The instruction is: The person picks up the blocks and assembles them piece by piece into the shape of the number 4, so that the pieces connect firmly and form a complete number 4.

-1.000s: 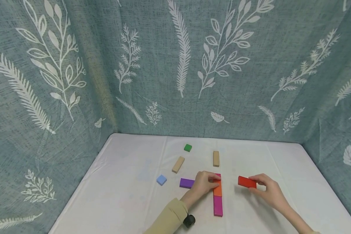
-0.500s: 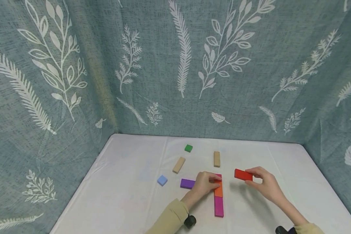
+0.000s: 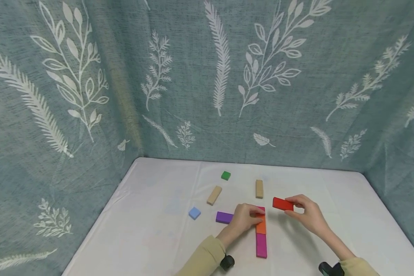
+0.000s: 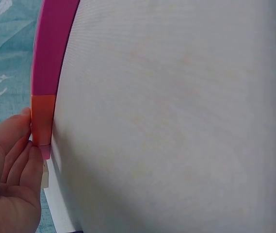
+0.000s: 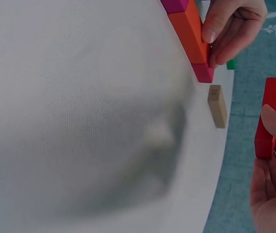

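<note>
A row of small blocks lies on the white table: a magenta block point(image 3: 261, 245) nearest, an orange block point(image 3: 260, 228) in the middle, a pink block point(image 5: 204, 73) at the far end. My left hand point(image 3: 242, 220) reaches in from the left; its thumb touches the orange block and its fingertips lie by the joint with the pink one. Right of the row, my right hand point(image 3: 307, 213) holds a red block point(image 3: 282, 203) above the table, pinched between thumb and fingers by its right end. The right wrist view shows that red block point(image 5: 268, 114) clearly.
Left of the row lie a purple block point(image 3: 224, 217), partly behind the left hand, and a light blue block point(image 3: 194, 213). Farther back are two plain wooden blocks point(image 3: 214, 195) and a small green block point(image 3: 225, 175). A patterned curtain point(image 3: 200, 84) stands behind the table.
My right hand has carried the red block up and leftward, nearer the far end of the row. The left hand stays at the orange block. The head view has shifted slightly.
</note>
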The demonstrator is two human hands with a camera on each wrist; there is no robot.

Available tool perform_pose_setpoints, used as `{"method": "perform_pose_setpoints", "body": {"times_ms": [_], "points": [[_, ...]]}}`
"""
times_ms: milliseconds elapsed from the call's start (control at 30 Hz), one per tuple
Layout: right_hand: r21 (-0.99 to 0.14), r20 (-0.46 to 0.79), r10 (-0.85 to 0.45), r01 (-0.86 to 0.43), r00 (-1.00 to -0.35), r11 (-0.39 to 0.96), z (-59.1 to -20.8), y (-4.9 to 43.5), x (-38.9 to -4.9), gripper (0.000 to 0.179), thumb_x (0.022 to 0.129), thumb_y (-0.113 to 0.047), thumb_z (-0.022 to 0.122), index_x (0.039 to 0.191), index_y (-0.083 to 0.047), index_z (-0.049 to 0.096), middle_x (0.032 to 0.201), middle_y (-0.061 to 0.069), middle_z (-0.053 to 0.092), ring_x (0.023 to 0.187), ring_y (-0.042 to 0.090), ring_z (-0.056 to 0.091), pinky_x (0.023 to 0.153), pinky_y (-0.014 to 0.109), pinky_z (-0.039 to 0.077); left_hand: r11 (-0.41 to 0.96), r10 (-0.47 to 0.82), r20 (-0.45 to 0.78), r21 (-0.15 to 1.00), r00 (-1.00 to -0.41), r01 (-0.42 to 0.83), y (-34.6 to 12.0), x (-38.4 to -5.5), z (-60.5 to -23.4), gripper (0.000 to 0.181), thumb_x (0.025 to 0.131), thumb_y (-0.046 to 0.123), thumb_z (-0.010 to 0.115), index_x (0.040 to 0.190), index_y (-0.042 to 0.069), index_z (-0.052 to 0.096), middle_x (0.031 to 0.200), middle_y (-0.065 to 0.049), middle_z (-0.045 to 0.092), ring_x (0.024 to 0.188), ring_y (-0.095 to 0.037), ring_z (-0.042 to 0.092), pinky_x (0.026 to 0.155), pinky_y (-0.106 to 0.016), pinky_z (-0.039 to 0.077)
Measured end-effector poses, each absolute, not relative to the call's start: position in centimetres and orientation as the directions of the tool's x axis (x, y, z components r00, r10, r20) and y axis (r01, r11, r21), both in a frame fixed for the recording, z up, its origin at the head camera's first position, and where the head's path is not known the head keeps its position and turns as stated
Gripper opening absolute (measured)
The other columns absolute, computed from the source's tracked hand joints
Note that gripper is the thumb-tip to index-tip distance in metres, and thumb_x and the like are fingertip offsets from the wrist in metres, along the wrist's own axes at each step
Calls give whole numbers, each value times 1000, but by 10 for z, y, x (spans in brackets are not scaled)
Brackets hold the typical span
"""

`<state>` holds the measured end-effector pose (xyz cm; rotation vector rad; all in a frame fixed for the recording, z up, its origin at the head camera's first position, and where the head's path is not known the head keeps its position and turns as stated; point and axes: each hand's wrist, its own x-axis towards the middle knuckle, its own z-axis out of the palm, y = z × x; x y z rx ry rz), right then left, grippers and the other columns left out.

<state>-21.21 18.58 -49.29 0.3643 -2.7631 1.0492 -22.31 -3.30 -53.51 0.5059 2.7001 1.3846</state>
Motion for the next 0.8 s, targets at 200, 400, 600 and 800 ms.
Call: {"method": "perform_pose_setpoints", "body": {"times_ms": [200, 400, 600, 800], "points": [[-637, 225, -162, -271, -961, 722, -499, 184, -215, 34, 76, -6, 76, 108, 0, 67, 102, 12, 66, 92, 27, 62, 83, 46, 56, 531, 326, 100, 803, -940, 270, -32, -223, -536, 20, 78, 4, 75, 98, 9, 76, 95, -1, 75, 94, -12, 67, 82, -18, 54], [-640, 235, -166, -281, -958, 715, -503, 182, -217, 33, 75, -4, 77, 106, 0, 68, 100, 12, 67, 91, 27, 62, 82, 45, 56, 532, 327, 97, 803, -940, 268, -32, -224, -536, 20, 78, 4, 74, 98, 10, 76, 94, 0, 75, 94, -10, 66, 82, -17, 53], [-640, 226, -170, -278, -959, 716, -506, 179, -218, 32, 74, -1, 77, 105, 1, 68, 99, 12, 67, 90, 26, 62, 82, 45, 56, 525, 325, 97, 809, -941, 265, -32, -224, -536, 20, 78, 4, 75, 97, 10, 76, 94, 0, 75, 95, -11, 67, 82, -16, 53], [-657, 180, -162, -241, -970, 715, -511, 176, -220, 32, 75, -1, 75, 106, 2, 67, 101, 13, 66, 91, 26, 62, 84, 47, 55, 522, 325, 101, 810, -940, 267, -33, -225, -536, 19, 78, 4, 75, 96, 9, 76, 93, -1, 75, 93, -11, 67, 81, -16, 53]]}}
